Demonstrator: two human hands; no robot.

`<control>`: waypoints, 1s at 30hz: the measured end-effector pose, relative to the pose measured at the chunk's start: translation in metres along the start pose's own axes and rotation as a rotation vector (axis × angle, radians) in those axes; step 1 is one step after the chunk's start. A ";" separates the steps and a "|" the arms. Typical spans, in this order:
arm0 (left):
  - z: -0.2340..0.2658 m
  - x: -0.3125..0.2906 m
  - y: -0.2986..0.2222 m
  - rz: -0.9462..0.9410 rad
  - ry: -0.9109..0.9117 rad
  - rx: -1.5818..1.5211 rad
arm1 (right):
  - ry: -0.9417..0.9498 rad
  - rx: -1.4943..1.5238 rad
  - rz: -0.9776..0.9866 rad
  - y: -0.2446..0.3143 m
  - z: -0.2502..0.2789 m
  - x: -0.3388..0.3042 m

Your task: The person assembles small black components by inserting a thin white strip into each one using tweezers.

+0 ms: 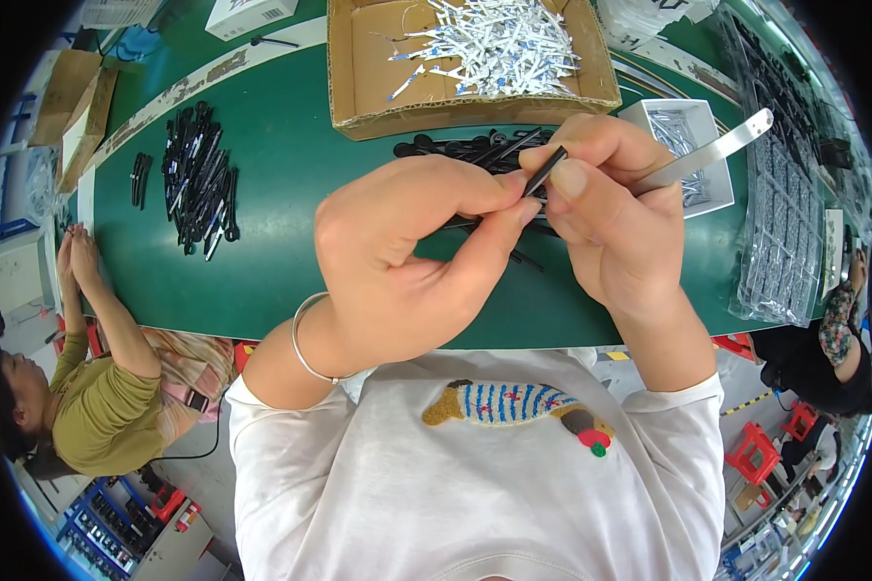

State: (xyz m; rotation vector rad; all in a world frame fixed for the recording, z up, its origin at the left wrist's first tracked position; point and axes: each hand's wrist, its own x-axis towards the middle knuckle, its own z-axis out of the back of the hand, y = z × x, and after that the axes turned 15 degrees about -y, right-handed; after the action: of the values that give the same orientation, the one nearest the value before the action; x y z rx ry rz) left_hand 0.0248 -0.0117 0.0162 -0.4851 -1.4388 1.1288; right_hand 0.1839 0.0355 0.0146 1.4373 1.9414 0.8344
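In front of my chest, both hands meet over the green table (281,271). My left hand (407,242) pinches one end of a slim black stick-shaped part (545,170) between thumb and finger. My right hand (610,218) grips the same part's upper end with thumb and forefinger. A flat silvery metal strip (712,153) with a hole near its rounded end sticks out of my right hand; its other end is hidden by the hand. Just beyond my hands, partly covered by them, lies a heap of similar black parts (436,148).
An open cardboard box (475,118) of white and blue strips stands behind the heap. To the right are a white box (715,200) of thin silvery pieces and clear plastic trays (785,232). A pile of black parts (196,179) lies left. A co-worker's hands (79,257) rest at the left edge.
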 end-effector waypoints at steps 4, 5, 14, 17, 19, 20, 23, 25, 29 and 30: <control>-0.001 0.001 -0.001 -0.019 -0.014 0.013 | -0.001 -0.047 0.041 -0.002 0.001 0.000; -0.001 0.001 -0.001 -0.020 -0.013 0.012 | -0.001 -0.046 0.043 -0.001 0.001 0.000; 0.001 0.002 -0.004 0.029 0.003 -0.031 | 0.070 -0.052 0.038 0.003 0.000 0.000; 0.001 0.002 -0.003 -0.057 -0.002 0.020 | 0.026 -0.246 0.114 0.001 0.000 0.000; 0.001 0.003 -0.004 -0.069 0.016 0.007 | 0.064 -0.201 0.097 0.002 0.002 0.001; 0.001 0.003 -0.004 -0.068 0.015 0.007 | 0.064 -0.201 0.096 0.003 0.003 0.001; 0.001 0.002 -0.004 -0.042 0.023 -0.004 | 0.060 -0.242 0.081 0.005 0.003 0.001; 0.002 0.002 -0.003 -0.055 0.026 -0.021 | 0.084 -0.234 0.072 0.006 0.004 0.002; 0.001 0.002 -0.004 -0.090 0.024 -0.012 | 0.075 -0.207 0.093 0.005 0.003 0.000; 0.001 0.002 -0.004 -0.101 0.030 -0.010 | 0.061 -0.211 0.087 0.006 0.001 -0.001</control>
State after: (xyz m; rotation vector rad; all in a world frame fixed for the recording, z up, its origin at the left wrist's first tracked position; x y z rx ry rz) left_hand 0.0242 -0.0122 0.0212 -0.4299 -1.4279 1.0297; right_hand 0.1887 0.0359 0.0183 1.3924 1.7838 1.0996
